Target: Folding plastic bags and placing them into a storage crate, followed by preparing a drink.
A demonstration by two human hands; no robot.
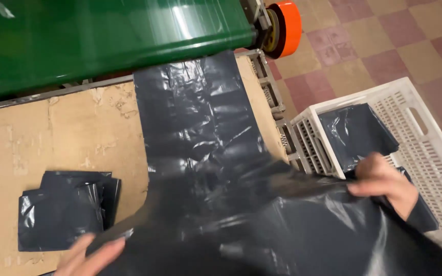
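Step in hand, by my judgement: drawing a length of black plastic sheet (205,168) off the green machine (103,36) and squaring it over the cardboard-covered table (52,133). To do it well I should keep even tension at both lower corners, pull straight down the frame rather than sideways, and smooth creases before any fold; the film is thin and glossy and will likely slip or bunch.

Grip: my right hand (382,181), right of centre, is closed on the sheet's edge, fingers curled over it. My left hand (90,253), at the lower left, lies with fingers spread flat near the sheet's edge; whether it pinches the film I cannot tell, as it is blurred.

Position: the sheet runs from the machine at top centre down the middle, widening across the bottom between my hands. Folded black bags (65,209) lie at lower left, just above my left hand. A white crate (425,138) at right holds another folded bag (354,133), just above my right hand.
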